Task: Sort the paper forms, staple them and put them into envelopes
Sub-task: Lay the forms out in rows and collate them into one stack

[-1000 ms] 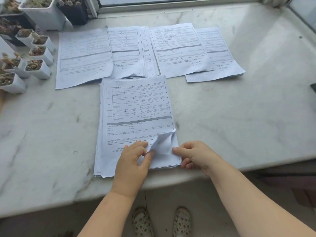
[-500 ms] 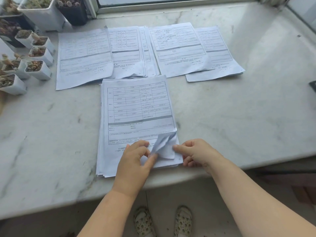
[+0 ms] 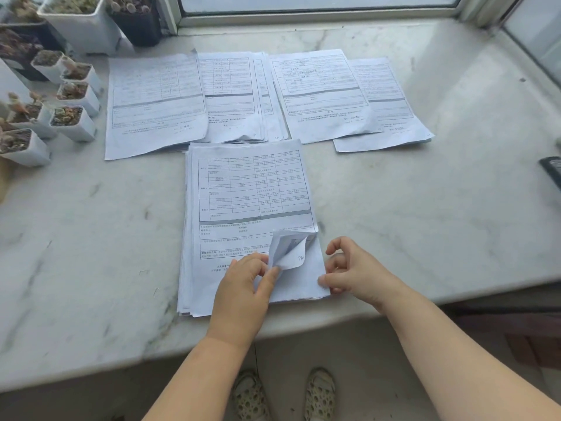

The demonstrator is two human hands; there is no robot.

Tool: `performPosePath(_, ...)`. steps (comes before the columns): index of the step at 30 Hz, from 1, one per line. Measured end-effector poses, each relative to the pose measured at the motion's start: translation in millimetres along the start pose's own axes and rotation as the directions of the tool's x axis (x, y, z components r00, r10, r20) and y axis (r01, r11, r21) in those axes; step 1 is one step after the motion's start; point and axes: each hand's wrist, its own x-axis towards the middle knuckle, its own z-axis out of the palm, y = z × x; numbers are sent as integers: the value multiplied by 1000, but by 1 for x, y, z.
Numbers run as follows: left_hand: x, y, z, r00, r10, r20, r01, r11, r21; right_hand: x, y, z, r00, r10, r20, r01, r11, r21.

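**Sorting under way; stapling and envelopes not begun**

Since the earlier frame the lower right corner of the top sheet had been peeled higher and curled further over, so that a handwritten number on its underside was exposed, and the right hand [image 3: 353,270] had been drawn slightly off to the right. The corner was pinched between the thumb and curled fingers [image 3: 257,268] of the left hand [image 3: 243,287]. The right hand's fingers were loosely curled and slightly apart, with nothing held; its thumb tip was rested on the near right corner of the thick stack of white printed paper forms [image 3: 247,208], which lay at the front middle of the pale marble bench [image 3: 425,208].

Four overlapping piles of sorted white forms [image 3: 267,95] were laid in a row behind the stack, so some sorting was judged done. The stack was thick, so much sorting was judged left. No stapler and no envelopes could be identified; a dark object [image 3: 552,173] at the right edge was too cropped to name. Small white plant pots [image 3: 71,120] were ranged at the far left.
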Motion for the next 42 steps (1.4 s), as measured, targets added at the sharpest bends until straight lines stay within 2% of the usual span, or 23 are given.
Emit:
performPosePath(5,3,-5,1,1000,17,4,-17,1000,18,8,0,7,990,-127,-67,129,991,29)
performPosePath(9,3,-7,3,1000,28,3,-28,999,27,14,1,14,986,-138,-91,147,983,109)
performPosePath(13,2,-5,1,999,23,23,-23,999,34,18,-3,18,992,-124,-14,124,963,238)
performPosePath(17,-1,-4,-4,993,72,90,-82,991,110,22,-7,23,995,-99,-27,103,973,205)
performPosePath(19,0,-8,-5,994,70,84,-78,993,94,19,-8,19,996,-92,-2,91,982,164)
performPosePath(24,5,-7,-5,998,39,39,-42,995,87,12,-2,-5,986,-53,159,27,987,159)
performPosePath(26,5,-7,-4,998,36,46,-40,995,90,13,0,-3,992,-56,116,42,992,118)
performPosePath(31,3,-4,-5,998,10,60,-16,995,95,19,-5,13,997,-62,-39,67,985,161)
performPosePath(36,1,-8,-6,994,50,94,-61,991,119,20,-12,18,993,-90,-79,100,985,141)
performPosePath(38,3,-8,-6,996,19,90,-30,992,124,14,-12,13,992,-90,-91,105,980,171)
performPosePath(40,3,-5,-6,997,-8,81,-2,992,126,6,-10,3,997,-74,-27,78,963,259)
performPosePath(42,3,-4,-5,998,-4,68,-5,991,136,-1,-8,-1,996,-71,49,56,967,249)
